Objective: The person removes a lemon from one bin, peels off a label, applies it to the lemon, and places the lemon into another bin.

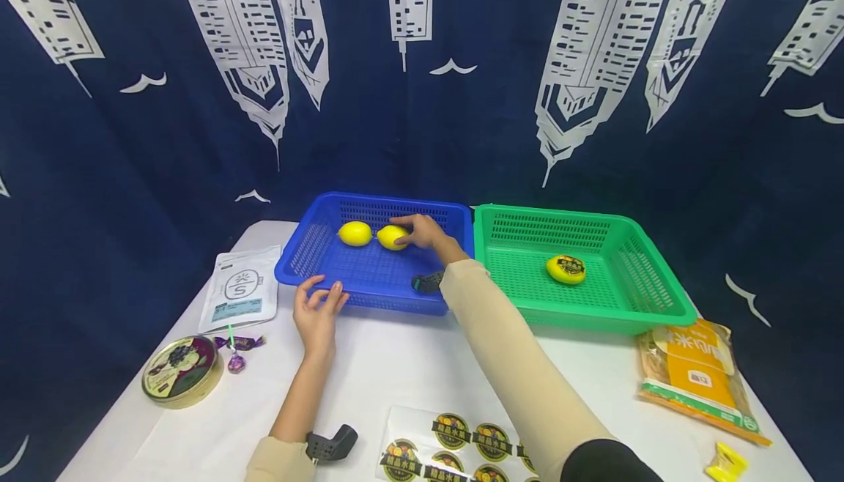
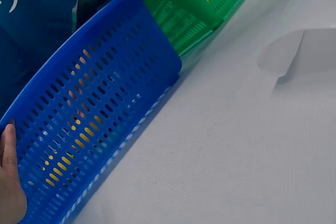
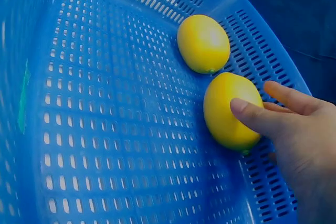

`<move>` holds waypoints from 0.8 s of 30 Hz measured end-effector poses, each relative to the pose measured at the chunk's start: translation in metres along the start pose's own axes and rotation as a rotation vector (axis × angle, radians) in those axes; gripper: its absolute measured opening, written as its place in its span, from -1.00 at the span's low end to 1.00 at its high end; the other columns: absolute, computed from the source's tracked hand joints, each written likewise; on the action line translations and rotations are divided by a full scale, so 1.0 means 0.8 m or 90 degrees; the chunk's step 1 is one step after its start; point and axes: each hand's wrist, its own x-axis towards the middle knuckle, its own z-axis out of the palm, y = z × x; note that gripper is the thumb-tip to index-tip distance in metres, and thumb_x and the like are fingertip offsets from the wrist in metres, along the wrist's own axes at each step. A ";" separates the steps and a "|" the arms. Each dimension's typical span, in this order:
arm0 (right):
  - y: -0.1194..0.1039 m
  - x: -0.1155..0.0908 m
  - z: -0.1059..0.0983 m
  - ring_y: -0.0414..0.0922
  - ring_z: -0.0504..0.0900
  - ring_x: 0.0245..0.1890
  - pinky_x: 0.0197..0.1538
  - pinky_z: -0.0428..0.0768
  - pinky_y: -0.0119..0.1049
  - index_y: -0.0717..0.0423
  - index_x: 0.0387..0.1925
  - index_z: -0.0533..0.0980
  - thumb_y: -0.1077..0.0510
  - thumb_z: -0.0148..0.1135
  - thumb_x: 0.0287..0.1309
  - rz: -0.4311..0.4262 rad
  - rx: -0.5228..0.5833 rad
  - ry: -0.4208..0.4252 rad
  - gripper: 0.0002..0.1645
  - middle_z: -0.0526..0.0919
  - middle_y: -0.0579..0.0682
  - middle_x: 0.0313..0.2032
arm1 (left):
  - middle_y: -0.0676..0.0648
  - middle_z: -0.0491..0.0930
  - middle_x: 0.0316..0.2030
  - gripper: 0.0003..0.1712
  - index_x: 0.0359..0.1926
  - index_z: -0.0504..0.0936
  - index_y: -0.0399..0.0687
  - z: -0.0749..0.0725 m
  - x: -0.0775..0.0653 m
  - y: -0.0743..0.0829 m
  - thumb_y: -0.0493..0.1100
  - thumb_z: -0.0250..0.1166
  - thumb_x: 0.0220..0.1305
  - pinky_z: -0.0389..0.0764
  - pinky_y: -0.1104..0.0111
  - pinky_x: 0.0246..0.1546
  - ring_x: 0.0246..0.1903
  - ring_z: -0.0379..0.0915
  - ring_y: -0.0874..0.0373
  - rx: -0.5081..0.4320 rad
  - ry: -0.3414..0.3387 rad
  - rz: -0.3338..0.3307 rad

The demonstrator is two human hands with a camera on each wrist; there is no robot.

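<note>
Two yellow lemons lie in a blue plastic basket. The left lemon has nothing touching it. My right hand reaches in from the right and holds the other lemon; the thumb lies across its near side in the right wrist view, and the other fingers are partly hidden behind it. My left hand grips the basket's front rim near its left corner. In the left wrist view the thumb lies on the outer wall. A third lemon, bearing a black-and-gold label, sits in the green basket.
Left on the white table are a white pouch, a round tin, a wrapped candy and a lollipop. A sheet of round stickers lies in front. At right are an orange food bag and a yellow packet.
</note>
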 end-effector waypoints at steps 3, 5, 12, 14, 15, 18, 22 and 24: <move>0.000 0.001 0.003 -0.02 0.25 0.26 0.31 0.20 -0.09 -0.21 0.22 0.39 0.05 0.35 0.02 0.005 -0.011 -0.006 -0.33 0.39 -0.04 0.22 | -0.05 0.47 -0.59 -0.56 0.01 0.33 -0.40 -0.003 0.004 -0.006 -0.52 0.23 0.09 0.61 0.27 -0.21 -0.39 0.56 0.13 -0.003 0.005 0.000; -0.001 0.002 0.004 -0.01 0.26 0.25 0.31 0.20 -0.09 -0.19 0.20 0.41 0.08 0.34 0.02 -0.003 -0.008 -0.017 -0.35 0.40 -0.04 0.21 | -0.05 0.47 -0.59 -0.57 0.00 0.35 -0.37 -0.005 0.007 -0.011 -0.51 0.24 0.09 0.61 0.27 -0.21 -0.38 0.56 0.13 -0.004 0.010 0.001; -0.005 0.007 0.007 -0.03 0.29 0.22 0.30 0.23 -0.14 -0.12 0.12 0.48 0.16 0.33 0.04 -0.054 0.006 -0.050 -0.45 0.45 -0.07 0.17 | -0.04 0.49 -0.57 -0.58 -0.02 0.38 -0.29 -0.009 0.010 -0.020 -0.47 0.27 0.08 0.62 0.28 -0.21 -0.34 0.57 0.12 0.005 0.026 0.002; -0.005 0.008 0.008 -0.03 0.29 0.22 0.29 0.23 -0.14 -0.12 0.13 0.48 0.16 0.34 0.03 -0.057 0.000 -0.057 -0.43 0.45 -0.07 0.17 | -0.03 0.49 -0.57 -0.59 -0.04 0.40 -0.26 -0.009 0.009 -0.020 -0.46 0.28 0.07 0.62 0.28 -0.21 -0.34 0.56 0.11 0.007 0.029 0.004; -0.005 0.008 0.009 -0.03 0.29 0.22 0.29 0.24 -0.14 -0.13 0.14 0.47 0.16 0.35 0.03 -0.056 -0.003 -0.060 -0.42 0.44 -0.08 0.17 | -0.03 0.49 -0.57 -0.60 -0.05 0.40 -0.25 -0.009 0.009 -0.020 -0.46 0.28 0.07 0.62 0.27 -0.21 -0.34 0.56 0.11 0.006 0.028 0.004; -0.004 0.007 0.009 -0.03 0.29 0.22 0.28 0.24 -0.12 -0.14 0.15 0.46 0.15 0.36 0.01 -0.050 -0.001 -0.063 -0.40 0.45 -0.08 0.17 | -0.02 0.49 -0.57 -0.60 -0.05 0.40 -0.24 -0.009 0.009 -0.020 -0.46 0.28 0.08 0.62 0.27 -0.21 -0.33 0.56 0.11 0.010 0.026 0.004; -0.001 0.007 0.007 -0.03 0.31 0.20 0.28 0.23 -0.13 -0.17 0.14 0.47 0.12 0.38 -0.01 -0.046 -0.003 -0.059 -0.39 0.46 -0.10 0.16 | -0.03 0.47 -0.58 -0.57 0.00 0.37 -0.30 -0.008 0.009 -0.019 -0.46 0.27 0.09 0.61 0.28 -0.20 -0.33 0.56 0.12 0.006 0.020 0.002; 0.000 0.007 0.006 -0.05 0.33 0.19 0.28 0.25 -0.15 -0.19 0.13 0.48 0.11 0.39 -0.02 -0.047 0.001 -0.064 -0.40 0.47 -0.11 0.15 | -0.04 0.47 -0.58 -0.55 0.03 0.34 -0.36 -0.005 0.007 -0.016 -0.48 0.25 0.10 0.61 0.28 -0.20 -0.34 0.56 0.13 0.003 0.015 0.000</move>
